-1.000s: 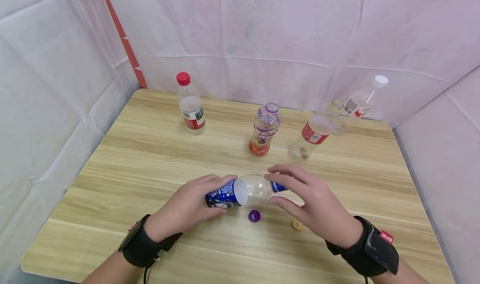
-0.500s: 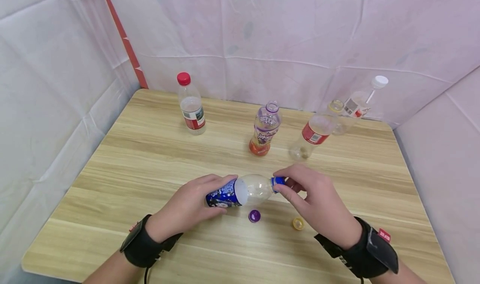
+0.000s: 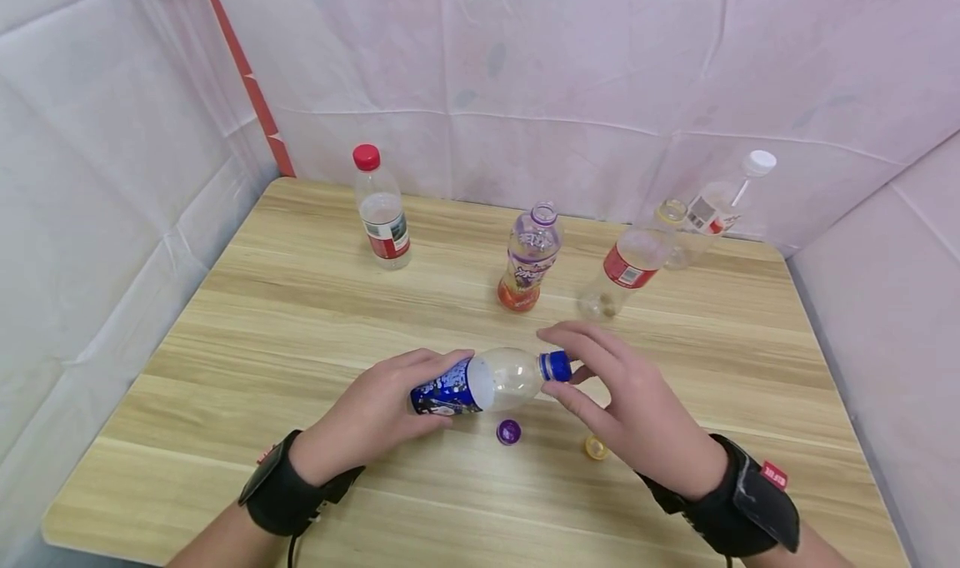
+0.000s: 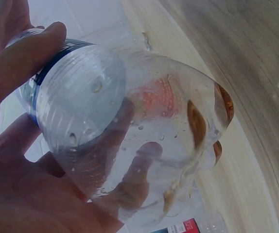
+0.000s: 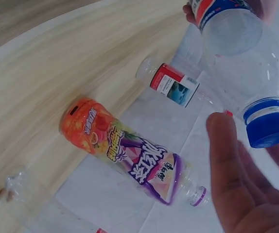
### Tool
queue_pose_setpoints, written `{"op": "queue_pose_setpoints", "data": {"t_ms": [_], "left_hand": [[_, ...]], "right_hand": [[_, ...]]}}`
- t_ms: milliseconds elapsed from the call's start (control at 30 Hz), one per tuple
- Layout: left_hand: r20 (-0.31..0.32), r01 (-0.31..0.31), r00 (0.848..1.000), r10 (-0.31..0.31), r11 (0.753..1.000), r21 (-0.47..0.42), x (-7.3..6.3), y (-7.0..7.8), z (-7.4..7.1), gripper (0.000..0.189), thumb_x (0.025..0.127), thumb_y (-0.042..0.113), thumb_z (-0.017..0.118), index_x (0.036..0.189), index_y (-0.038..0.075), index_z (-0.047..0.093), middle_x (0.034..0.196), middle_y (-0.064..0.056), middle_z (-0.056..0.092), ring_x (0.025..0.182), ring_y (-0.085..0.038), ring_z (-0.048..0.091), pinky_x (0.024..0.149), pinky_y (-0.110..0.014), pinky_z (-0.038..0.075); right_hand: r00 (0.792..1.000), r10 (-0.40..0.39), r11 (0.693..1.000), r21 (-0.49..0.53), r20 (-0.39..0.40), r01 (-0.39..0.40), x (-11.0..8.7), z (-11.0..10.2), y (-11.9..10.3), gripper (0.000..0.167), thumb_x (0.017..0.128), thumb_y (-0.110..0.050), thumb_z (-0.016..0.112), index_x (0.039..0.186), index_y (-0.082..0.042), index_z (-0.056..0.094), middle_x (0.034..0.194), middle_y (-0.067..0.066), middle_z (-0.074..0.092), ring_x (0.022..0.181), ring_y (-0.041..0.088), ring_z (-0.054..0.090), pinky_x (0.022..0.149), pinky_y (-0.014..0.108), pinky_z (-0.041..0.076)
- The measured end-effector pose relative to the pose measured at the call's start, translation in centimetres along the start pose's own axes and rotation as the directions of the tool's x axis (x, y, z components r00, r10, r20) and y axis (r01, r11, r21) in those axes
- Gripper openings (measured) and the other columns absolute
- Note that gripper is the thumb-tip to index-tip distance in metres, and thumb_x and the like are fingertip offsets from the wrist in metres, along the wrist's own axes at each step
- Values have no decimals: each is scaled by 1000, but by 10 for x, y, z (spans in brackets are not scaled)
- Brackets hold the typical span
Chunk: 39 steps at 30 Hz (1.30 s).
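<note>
A clear plastic bottle [image 3: 512, 378] with a blue label lies sideways in my left hand [image 3: 386, 401], which grips its labelled part; its neck points right. On that neck sits a blue cap [image 3: 557, 366]. Around the cap, my right hand [image 3: 618, 385] has thumb and fingers spread apart, and the right wrist view shows a gap between a finger [image 5: 222, 160] and the cap [image 5: 268, 131]. In the left wrist view, the bottle's clear base [image 4: 168, 131] faces the camera. A purple cap [image 3: 508, 432] and a yellow cap [image 3: 596, 447] lie on the table below the bottle.
Behind my hands stand an uncapped purple-labelled bottle [image 3: 530, 256], an uncapped red-labelled bottle [image 3: 630, 260], a red-capped bottle [image 3: 384, 218] and a white-capped bottle [image 3: 712, 210]. White sheeting [image 3: 480, 68] borders the wooden table [image 3: 300, 301] at the back and sides.
My right fingers closed onto the blue cap half a second ago and are now spread off it again. The left hand and bottle have hardly moved.
</note>
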<state>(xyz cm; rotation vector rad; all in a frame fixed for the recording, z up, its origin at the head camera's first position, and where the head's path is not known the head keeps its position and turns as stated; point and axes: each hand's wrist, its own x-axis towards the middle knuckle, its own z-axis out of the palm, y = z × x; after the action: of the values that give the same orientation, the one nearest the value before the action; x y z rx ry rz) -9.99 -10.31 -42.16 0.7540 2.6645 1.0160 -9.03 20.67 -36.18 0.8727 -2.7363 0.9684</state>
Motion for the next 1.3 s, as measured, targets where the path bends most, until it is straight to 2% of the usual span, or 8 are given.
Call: {"op": "queue_pose_setpoints", "data": {"t_ms": [133,233,367,533,667,933,1133,1300], "left_hand": [[-4,4,1000,-4,1000,11,0,0,1,86,83,27,91,155,46,46,134,6,67,119,-14,66,103,-44,58],[-17,-5,1000,6,999,33,0,1,2,86,83,29,91,155,46,46,134,7,67,119,-13,65,103,-43,58],[-41,-35,998,38,996,78,1,2,4,87,83,29,91,156,42,46,133,5,67,119,-14,66,102,-42,58],[-61,-53,996,60,993,110,1,2,6,87,82,29,92,156,40,47,132,3,68,118,-16,67,101,-43,59],[-67,-51,996,58,993,108,1,1,6,87,82,28,92,156,40,48,132,3,68,118,-17,67,101,-44,59],[-42,-20,999,22,998,56,1,-1,4,88,82,27,92,156,41,48,132,4,68,118,-15,66,101,-43,58],[7,33,999,-33,999,-34,2,-1,2,84,84,26,91,154,44,48,134,6,67,120,-14,64,104,-43,57],[27,34,999,-32,997,-72,2,-3,0,85,84,26,90,155,45,46,135,6,66,121,-13,64,104,-42,56]], "right_hand": [[990,142,989,41,9,-142,2,-1,-2,48,101,-21,71,147,-19,57,130,-1,67,96,6,69,78,25,62],[974,224,972,72,22,-225,5,-2,-3,36,106,-26,63,141,-17,60,113,1,73,82,4,69,70,26,61],[960,279,955,89,37,-281,8,-2,-6,26,108,-33,58,125,-16,69,89,-5,71,68,6,65,61,25,56],[954,293,953,62,56,-297,10,-2,-8,17,105,-33,65,109,-19,74,82,-7,67,66,8,62,61,24,55],[968,245,969,33,51,-247,11,-1,-7,10,99,-22,74,108,-20,76,90,-9,69,72,7,62,65,23,57],[999,38,999,32,11,-38,9,-3,-3,28,87,-8,85,110,-20,74,113,-12,70,97,4,66,80,24,62],[995,-102,995,2,-24,102,6,-4,-2,36,82,0,87,111,-18,76,121,-9,69,109,8,67,93,14,55],[985,-166,986,18,-34,167,6,-5,-2,35,81,1,87,111,-14,76,124,-3,70,112,11,68,100,9,50]]}}
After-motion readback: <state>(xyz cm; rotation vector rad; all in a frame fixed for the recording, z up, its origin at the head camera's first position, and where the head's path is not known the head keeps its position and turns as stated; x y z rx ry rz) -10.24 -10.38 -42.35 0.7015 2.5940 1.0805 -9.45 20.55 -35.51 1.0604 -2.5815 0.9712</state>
